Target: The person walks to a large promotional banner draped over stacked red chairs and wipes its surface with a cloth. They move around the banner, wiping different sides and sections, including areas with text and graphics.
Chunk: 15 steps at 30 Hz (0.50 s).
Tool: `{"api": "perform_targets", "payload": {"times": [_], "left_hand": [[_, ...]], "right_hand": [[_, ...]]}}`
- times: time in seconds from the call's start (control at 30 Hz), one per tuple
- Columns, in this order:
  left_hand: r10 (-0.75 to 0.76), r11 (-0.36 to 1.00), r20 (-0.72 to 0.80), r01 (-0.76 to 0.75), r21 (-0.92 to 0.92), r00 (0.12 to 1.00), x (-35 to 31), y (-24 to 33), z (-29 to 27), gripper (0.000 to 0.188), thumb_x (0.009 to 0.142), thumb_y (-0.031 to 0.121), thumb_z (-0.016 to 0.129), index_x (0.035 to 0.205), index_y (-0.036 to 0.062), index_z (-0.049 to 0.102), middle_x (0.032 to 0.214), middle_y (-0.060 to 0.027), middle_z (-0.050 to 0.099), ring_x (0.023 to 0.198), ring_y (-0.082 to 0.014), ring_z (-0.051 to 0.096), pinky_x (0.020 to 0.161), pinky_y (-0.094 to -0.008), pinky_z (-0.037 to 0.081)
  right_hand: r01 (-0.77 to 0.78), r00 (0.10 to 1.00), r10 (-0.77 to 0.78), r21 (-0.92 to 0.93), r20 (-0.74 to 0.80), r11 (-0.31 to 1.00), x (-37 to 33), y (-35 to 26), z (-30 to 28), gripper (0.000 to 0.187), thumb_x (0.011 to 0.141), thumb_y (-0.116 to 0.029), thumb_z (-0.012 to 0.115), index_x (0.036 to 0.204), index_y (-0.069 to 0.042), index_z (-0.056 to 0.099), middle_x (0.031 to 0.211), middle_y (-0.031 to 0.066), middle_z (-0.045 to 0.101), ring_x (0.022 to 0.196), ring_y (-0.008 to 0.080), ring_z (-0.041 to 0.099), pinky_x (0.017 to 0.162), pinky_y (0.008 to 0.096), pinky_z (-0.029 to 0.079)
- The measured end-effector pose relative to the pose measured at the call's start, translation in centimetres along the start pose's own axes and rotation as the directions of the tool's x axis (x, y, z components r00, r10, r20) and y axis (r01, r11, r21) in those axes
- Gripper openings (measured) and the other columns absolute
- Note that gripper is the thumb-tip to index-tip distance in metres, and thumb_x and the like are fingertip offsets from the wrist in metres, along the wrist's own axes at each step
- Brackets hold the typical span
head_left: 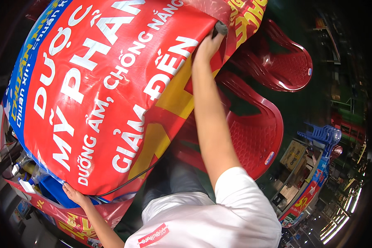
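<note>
Left hand (73,195) pinched banner (99,97) at near edge; right hand (207,46) met right edge, finger closure unclear; chairs (252,140) crowded alongside.

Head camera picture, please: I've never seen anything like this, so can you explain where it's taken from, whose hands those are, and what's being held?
There is no machine here, just one person's bare hands. A wide fisheye camera on the person's head looks down, so straight edges bend near the rim, and the white shirt at the bottom is the wearer's own.

A big red and blue banner covers most of the surface. The left hand pinches its near edge. The right hand is at its edge farther away; some fingers are hidden, so its grip is unclear.

Beside the banner's lower left side sit a blue tub and some bottles. Red plastic chairs stand on the right.
</note>
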<state>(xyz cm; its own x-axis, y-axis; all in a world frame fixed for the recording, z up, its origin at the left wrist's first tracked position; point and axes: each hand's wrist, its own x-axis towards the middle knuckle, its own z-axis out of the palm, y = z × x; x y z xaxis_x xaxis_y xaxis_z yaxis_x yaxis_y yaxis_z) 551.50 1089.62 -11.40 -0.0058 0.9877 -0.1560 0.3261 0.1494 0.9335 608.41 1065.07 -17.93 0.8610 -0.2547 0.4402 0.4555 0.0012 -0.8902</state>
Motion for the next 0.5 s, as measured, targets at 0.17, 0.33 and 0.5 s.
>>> {"api": "perform_targets", "payload": {"times": [0.17, 0.33, 0.5], "left_hand": [[0.032, 0.999, -0.013, -0.032, 0.02, 0.999, 0.9, -1.3, -0.4, 0.041, 0.1, 0.029, 0.05, 0.126, -0.0026, 0.044, 0.119, -0.0159, 0.054, 0.102, -0.0243, 0.06, 0.082, -0.0367, 0.054], [-0.055, 0.997, -0.002, 0.055, -0.062, 0.998, 1.3, -1.5, -0.4, 0.05, 0.1, 0.028, 0.05, 0.137, -0.0048, 0.04, 0.132, -0.0184, 0.05, 0.113, -0.0269, 0.056, 0.095, -0.037, 0.048], [0.042, 0.997, 0.004, -0.042, -0.062, 0.999, -3.0, 1.2, 0.1, 0.043, 0.101, 0.021, 0.047, 0.136, -0.0036, 0.04, 0.134, -0.0168, 0.051, 0.122, -0.0249, 0.051, 0.101, -0.034, 0.042]], "right_hand": [[-0.149, 0.937, 0.189, -0.152, 0.293, 0.977, -18.6, -10.3, -2.9, 0.055, 0.089, 0.002, 0.048, 0.142, 0.001, 0.033, 0.145, 0.022, 0.037, 0.137, 0.0368, 0.033, 0.114, 0.0469, 0.023], [-0.236, 0.965, 0.249, -0.15, 0.078, 0.96, -14.4, -7.6, -3.6, 0.048, 0.091, -0.003, 0.05, 0.134, 0.009, 0.035, 0.135, 0.0268, 0.047, 0.128, 0.0358, 0.044, 0.109, 0.0432, 0.033], [-0.021, 0.974, 0.071, -0.227, 0.216, 0.974, -9.2, -6.5, -8.6, 0.028, 0.095, -0.012, 0.057, 0.116, 0.006, 0.056, 0.111, 0.0172, 0.063, 0.101, 0.0273, 0.059, 0.09, 0.0359, 0.045]]}}
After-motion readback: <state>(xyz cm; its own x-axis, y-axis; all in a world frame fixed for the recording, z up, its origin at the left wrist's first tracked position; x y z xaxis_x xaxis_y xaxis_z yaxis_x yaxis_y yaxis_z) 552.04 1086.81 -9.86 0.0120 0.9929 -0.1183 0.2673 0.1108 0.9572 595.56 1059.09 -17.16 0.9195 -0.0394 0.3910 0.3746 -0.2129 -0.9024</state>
